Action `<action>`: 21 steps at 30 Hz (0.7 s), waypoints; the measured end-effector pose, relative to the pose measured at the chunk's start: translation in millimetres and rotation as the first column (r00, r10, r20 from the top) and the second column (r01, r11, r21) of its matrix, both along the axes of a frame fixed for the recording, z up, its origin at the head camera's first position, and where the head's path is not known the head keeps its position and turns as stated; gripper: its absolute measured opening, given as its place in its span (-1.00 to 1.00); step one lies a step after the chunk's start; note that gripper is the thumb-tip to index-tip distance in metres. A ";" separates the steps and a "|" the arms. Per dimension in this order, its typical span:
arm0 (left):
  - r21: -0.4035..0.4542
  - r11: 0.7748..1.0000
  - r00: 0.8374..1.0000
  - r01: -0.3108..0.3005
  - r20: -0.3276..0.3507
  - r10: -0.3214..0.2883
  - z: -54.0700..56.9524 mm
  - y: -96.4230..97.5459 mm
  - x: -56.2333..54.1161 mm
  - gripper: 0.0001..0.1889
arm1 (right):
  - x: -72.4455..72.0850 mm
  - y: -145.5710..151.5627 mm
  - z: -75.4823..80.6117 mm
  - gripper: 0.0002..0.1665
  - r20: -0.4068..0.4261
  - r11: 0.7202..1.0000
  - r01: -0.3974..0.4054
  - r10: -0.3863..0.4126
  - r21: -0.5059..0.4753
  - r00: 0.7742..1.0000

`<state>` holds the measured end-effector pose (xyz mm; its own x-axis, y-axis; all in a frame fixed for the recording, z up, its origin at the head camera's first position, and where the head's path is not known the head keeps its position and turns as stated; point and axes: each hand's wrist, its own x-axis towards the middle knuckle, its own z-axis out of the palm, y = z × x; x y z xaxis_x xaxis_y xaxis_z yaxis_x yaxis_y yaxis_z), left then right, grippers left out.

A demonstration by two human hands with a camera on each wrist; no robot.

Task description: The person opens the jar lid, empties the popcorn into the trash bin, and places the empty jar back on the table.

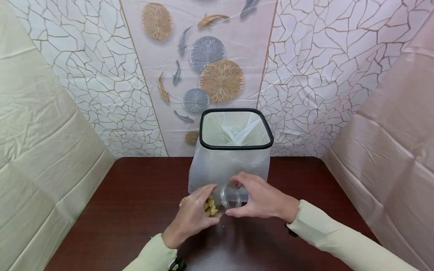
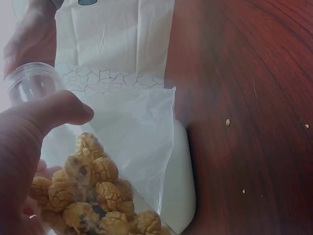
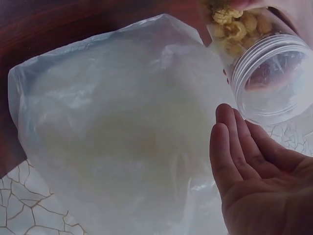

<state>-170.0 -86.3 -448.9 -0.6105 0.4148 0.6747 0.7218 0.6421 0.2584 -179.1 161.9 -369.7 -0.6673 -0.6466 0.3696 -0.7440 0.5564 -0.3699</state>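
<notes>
My left hand (image 1: pixel 193 210) grips a clear plastic jar (image 1: pixel 217 192) that lies tilted sideways, its ridged round end toward the right. Caramel popcorn (image 2: pixel 98 196) fills part of the jar, gathered at the left-hand side. My right hand (image 1: pixel 259 195) is spread beside that ridged end, thumb on the near side and fingers on the far side. In the right wrist view those fingers (image 3: pixel 227 156) look fairly straight, close to the rim; whether they touch it I cannot tell. Whether a clear lid covers the end is also unclear.
Behind both hands stands a white bin (image 1: pixel 236 147) with a black rim and a translucent bag liner (image 1: pixel 207 169). Small crumbs (image 2: pixel 228 122) lie on the dark wooden table (image 1: pixel 142 210). Fabric walls (image 1: pixel 373 150) enclose the back and both sides.
</notes>
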 end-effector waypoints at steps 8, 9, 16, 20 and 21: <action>-0.020 1.000 1.000 0.003 0.013 -0.003 -5.1 -1.3 -0.9 -0.09 | 0.1 -2.1 -8.8 -0.25 0.016 1.000 -0.012 0.013 -0.029 1.000; -0.023 1.000 1.000 0.003 0.013 -0.002 -6.1 -1.5 -0.9 -0.09 | 0.0 -2.2 -10.7 -0.25 0.010 0.999 -0.014 0.014 -0.033 1.000; -0.025 1.000 0.999 0.000 0.047 0.001 -12.1 -1.3 -0.6 -0.08 | -1.6 -2.1 -25.9 -0.25 -0.052 0.998 -0.032 0.029 -0.063 0.998; -0.029 0.999 0.997 -0.012 0.074 0.015 -16.1 -1.2 0.0 -0.08 | -1.4 -3.3 -32.1 -0.24 -0.060 0.997 -0.036 0.032 -0.062 0.998; -0.032 0.999 0.996 -0.016 0.083 0.018 -17.2 -1.4 0.3 -0.08 | -1.2 -3.8 -33.1 -0.23 -0.059 0.998 -0.034 0.031 -0.057 0.998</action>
